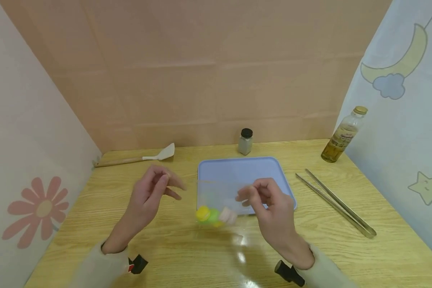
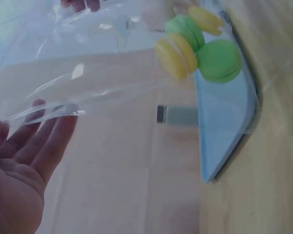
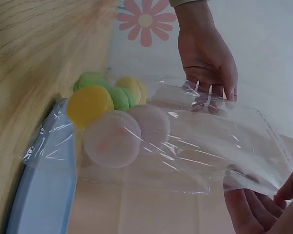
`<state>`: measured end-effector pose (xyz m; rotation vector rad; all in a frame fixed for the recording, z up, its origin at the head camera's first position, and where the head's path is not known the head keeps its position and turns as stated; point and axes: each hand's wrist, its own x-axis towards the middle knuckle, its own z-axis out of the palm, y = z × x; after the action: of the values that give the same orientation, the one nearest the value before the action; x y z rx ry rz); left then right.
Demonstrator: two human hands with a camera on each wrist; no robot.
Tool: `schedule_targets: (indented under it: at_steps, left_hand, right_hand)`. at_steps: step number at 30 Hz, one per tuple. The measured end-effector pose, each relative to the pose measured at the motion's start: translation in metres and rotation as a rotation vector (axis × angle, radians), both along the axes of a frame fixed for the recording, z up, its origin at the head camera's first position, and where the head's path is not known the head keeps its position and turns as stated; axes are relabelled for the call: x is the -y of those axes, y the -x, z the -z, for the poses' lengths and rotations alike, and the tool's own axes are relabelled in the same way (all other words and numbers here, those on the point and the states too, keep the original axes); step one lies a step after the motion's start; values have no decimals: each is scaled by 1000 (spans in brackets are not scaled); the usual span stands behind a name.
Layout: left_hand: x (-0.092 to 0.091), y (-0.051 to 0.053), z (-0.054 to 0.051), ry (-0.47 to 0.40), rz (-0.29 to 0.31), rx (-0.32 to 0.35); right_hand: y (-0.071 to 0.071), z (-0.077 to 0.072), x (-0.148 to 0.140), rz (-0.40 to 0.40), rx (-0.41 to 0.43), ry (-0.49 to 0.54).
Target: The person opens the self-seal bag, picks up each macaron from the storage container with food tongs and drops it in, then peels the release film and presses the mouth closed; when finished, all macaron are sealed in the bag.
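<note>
Pinched clear plastic bag (image 3: 215, 141) in right hand (image 1: 275, 214), apparently left hand (image 1: 147, 196) too; risked dropping macarons (image 3: 90, 106) through slipping film.

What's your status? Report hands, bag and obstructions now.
Left hand, right hand pinching clear bag near its upper end. Macarons bunched at its lower end. Blue tray behind bag in head view; no obstruction seen.

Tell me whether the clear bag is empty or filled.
Not empty: green and yellow macarons show through the clear bag in both wrist views.
</note>
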<state>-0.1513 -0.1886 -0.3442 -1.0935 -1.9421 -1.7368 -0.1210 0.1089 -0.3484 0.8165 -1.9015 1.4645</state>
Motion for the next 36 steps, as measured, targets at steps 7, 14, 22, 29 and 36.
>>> schedule_targets:
  at_steps: [7, 14, 22, 29, 36]
  left_hand:
    - [-16, -7, 22, 47, -20, 140]
    - [-30, -7, 39, 19, -43, 183]
    - [-43, -5, 45, -7, -155, 304]
    - [-48, -2, 46, -69, -155, 369]
    - [-54, -5, 41, -107, -180, 438]
  right_hand:
    - [2, 15, -15, 7, 88, -4]
    - [8, 21, -26, 54, 346, 16]
    - [15, 23, -34, 48, 503, 47]
    - [20, 22, -41, 34, 663, 104]
    - [21, 19, -46, 34, 763, 138]
